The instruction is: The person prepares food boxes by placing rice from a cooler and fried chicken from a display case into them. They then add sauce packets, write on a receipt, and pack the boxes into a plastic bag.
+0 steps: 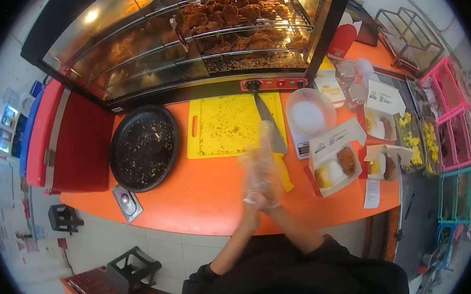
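Both hands are together over the orange counter (pixel 185 205), smeared by motion, with clear plastic around them. My left hand (pixel 254 186) and my right hand (pixel 271 185) overlap, and their fingers cannot be made out separately. Just beyond them lies a yellow cutting board (pixel 217 126) scattered with crumbs. A large knife (pixel 269 120) rests on the board's right side, its yellow handle (pixel 282 172) pointing toward me. To the right, an open box (pixel 335 164) holds rice and a fried piece. Behind it, a round white container (pixel 308 114) sits on a scale (pixel 303 149).
A glass display cabinet (pixel 258 82) with fried food stands behind the board. At left are a black round tray (pixel 144 148), a metal lid (pixel 127 202) and a red cooler box (pixel 82 141). More food boxes (pixel 383 101) and trays of yellow pieces (pixel 411 140) stand at right.
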Demonstrator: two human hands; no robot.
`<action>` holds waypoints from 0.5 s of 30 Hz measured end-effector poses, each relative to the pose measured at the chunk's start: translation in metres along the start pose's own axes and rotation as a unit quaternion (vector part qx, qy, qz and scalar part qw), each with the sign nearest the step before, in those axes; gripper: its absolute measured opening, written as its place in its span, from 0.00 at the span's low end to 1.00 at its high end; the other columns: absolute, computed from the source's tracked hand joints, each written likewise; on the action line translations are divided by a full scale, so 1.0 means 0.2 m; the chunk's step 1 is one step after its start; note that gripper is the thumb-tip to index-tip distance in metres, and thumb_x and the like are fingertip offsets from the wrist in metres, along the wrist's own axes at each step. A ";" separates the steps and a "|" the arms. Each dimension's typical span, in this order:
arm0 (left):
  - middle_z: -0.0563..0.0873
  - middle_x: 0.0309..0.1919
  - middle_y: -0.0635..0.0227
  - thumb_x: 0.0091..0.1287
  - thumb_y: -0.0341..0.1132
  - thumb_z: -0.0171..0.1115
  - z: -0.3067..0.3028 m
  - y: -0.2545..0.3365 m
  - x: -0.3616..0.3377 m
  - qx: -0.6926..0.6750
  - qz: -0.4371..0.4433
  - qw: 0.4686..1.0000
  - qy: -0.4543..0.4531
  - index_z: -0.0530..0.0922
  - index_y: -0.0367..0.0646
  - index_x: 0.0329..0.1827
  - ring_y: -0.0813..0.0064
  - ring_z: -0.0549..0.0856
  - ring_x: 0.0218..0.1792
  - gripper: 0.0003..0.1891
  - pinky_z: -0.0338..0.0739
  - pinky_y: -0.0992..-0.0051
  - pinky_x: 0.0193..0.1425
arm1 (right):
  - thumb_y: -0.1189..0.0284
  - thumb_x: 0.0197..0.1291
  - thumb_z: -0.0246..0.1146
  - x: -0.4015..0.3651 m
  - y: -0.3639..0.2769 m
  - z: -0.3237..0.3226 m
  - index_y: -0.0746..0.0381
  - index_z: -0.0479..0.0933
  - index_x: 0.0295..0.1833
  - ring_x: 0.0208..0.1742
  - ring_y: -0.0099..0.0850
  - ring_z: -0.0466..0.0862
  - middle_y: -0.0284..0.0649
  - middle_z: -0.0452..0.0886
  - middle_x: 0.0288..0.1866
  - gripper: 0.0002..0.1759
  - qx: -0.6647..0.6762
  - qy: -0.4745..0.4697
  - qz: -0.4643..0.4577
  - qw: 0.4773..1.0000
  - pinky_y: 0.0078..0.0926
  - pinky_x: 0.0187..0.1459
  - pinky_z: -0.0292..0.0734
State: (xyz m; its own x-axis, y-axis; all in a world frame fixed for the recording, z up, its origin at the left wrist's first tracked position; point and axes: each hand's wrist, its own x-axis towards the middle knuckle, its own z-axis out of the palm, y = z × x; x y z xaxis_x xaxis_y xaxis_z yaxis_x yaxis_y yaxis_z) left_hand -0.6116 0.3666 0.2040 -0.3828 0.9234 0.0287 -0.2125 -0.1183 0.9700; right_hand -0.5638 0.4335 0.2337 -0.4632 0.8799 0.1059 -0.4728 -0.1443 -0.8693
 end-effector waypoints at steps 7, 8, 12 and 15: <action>0.66 0.61 0.58 0.65 0.57 0.45 -0.59 -0.37 0.61 0.121 0.027 0.924 0.362 0.54 0.36 0.68 0.61 0.61 0.64 0.38 0.52 0.60 0.67 | 0.67 0.60 0.54 -0.20 -0.09 -0.07 0.65 0.60 0.64 0.61 0.44 0.66 0.51 0.62 0.63 0.27 -0.581 -0.192 0.028 0.790 0.39 0.59 0.63; 0.66 0.61 0.58 0.65 0.57 0.45 -0.53 -0.30 0.59 0.115 0.024 0.925 0.361 0.54 0.36 0.68 0.61 0.61 0.64 0.38 0.52 0.60 0.67 | 0.68 0.58 0.56 -0.16 0.03 -0.22 0.65 0.62 0.62 0.59 0.46 0.67 0.51 0.65 0.59 0.27 -0.687 -0.078 -0.032 0.722 0.41 0.57 0.64; 0.61 0.65 0.52 0.57 0.59 0.53 -0.32 -0.09 0.44 0.688 -0.053 0.722 -0.038 0.57 0.36 0.67 0.59 0.53 0.69 0.42 0.40 0.47 0.68 | 0.70 0.52 0.59 0.03 0.11 -0.44 0.66 0.62 0.60 0.54 0.47 0.69 0.52 0.67 0.56 0.29 -0.804 0.011 0.029 0.594 0.46 0.51 0.66; 0.57 0.68 0.55 0.56 0.61 0.54 -0.35 -0.10 0.38 0.697 -0.059 0.711 -0.073 0.57 0.45 0.68 0.58 0.50 0.71 0.41 0.35 0.42 0.68 | 0.70 0.48 0.61 0.08 0.09 -0.52 0.67 0.61 0.61 0.52 0.46 0.70 0.51 0.68 0.53 0.33 -0.779 -0.006 0.066 0.623 0.43 0.50 0.69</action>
State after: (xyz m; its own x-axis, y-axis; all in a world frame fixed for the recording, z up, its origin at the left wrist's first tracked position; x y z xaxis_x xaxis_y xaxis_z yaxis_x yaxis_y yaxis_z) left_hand -0.6991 0.4133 0.1696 -0.3181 0.9367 -0.1464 0.9005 0.3468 0.2622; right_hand -0.5021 0.4924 0.1693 -0.4298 0.9027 -0.0213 0.8685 0.4069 -0.2830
